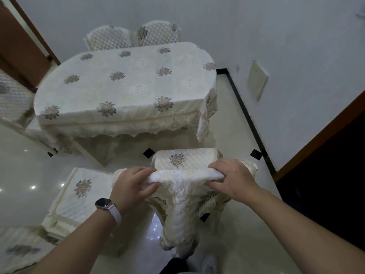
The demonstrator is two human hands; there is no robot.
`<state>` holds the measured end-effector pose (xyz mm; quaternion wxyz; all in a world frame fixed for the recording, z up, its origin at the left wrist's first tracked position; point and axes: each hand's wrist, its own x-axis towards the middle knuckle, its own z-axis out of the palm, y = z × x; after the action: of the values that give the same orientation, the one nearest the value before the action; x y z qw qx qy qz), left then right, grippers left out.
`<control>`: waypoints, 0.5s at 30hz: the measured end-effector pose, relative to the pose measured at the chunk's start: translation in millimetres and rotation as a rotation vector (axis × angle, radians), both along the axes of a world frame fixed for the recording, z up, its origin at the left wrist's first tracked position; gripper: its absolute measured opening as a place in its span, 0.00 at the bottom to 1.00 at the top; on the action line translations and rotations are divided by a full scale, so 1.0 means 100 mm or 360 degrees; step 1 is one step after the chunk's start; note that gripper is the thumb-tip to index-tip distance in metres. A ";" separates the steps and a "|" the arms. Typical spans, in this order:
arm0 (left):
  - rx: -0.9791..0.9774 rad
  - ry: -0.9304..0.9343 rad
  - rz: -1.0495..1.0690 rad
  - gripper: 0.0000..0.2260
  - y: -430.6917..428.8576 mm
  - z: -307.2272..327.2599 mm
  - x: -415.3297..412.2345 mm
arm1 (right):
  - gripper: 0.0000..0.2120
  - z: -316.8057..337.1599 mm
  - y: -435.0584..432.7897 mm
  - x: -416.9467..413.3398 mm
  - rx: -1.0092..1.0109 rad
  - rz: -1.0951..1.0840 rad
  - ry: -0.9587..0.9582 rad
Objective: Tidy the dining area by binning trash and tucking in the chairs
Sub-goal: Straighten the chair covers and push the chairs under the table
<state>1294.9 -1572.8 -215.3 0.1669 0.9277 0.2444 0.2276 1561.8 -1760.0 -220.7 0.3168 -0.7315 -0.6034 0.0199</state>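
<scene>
I see both hands on the same chair (189, 161), the one at the near right end of the worktop (126, 82). The left grip (132, 186) is wrapped over the left part of the chair's top rail, fingers curled across the front of the padded cream cover and thumb behind it. The right grip (233, 178) clamps the right part of the same rail in the same way. A smartwatch (104, 203) on a pale band sits on the left wrist.

The chair faces the worktop. Its quilted seat, with a flower motif, stands just short of the lace hem of the tablecloth (122, 123), and a strip of glossy floor (23, 175) shows between them. The chair's lace cover hangs down its back towards me.

A second chair (79, 194) stands just to the left of the held one, and its seat is also clear of the worktop. Two more chairs (108, 38) are on the far side, backs upright just behind the worktop's edge. Another chair (13, 99) stands at the left end, its seat touching the cloth.

A brown door (19, 46) is at the upper left. A pale panel (256, 80) hangs on the right wall.
</scene>
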 end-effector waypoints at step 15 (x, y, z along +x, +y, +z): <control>-0.0058 -0.0068 -0.0030 0.19 0.31 0.04 0.10 | 0.16 -0.05 0.33 0.15 0.0034 0.0056 0.0004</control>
<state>1305.4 -1542.2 -210.9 0.1912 0.9217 0.2361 0.2412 1577.2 -1727.2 -226.1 0.3252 -0.7174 -0.6158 0.0199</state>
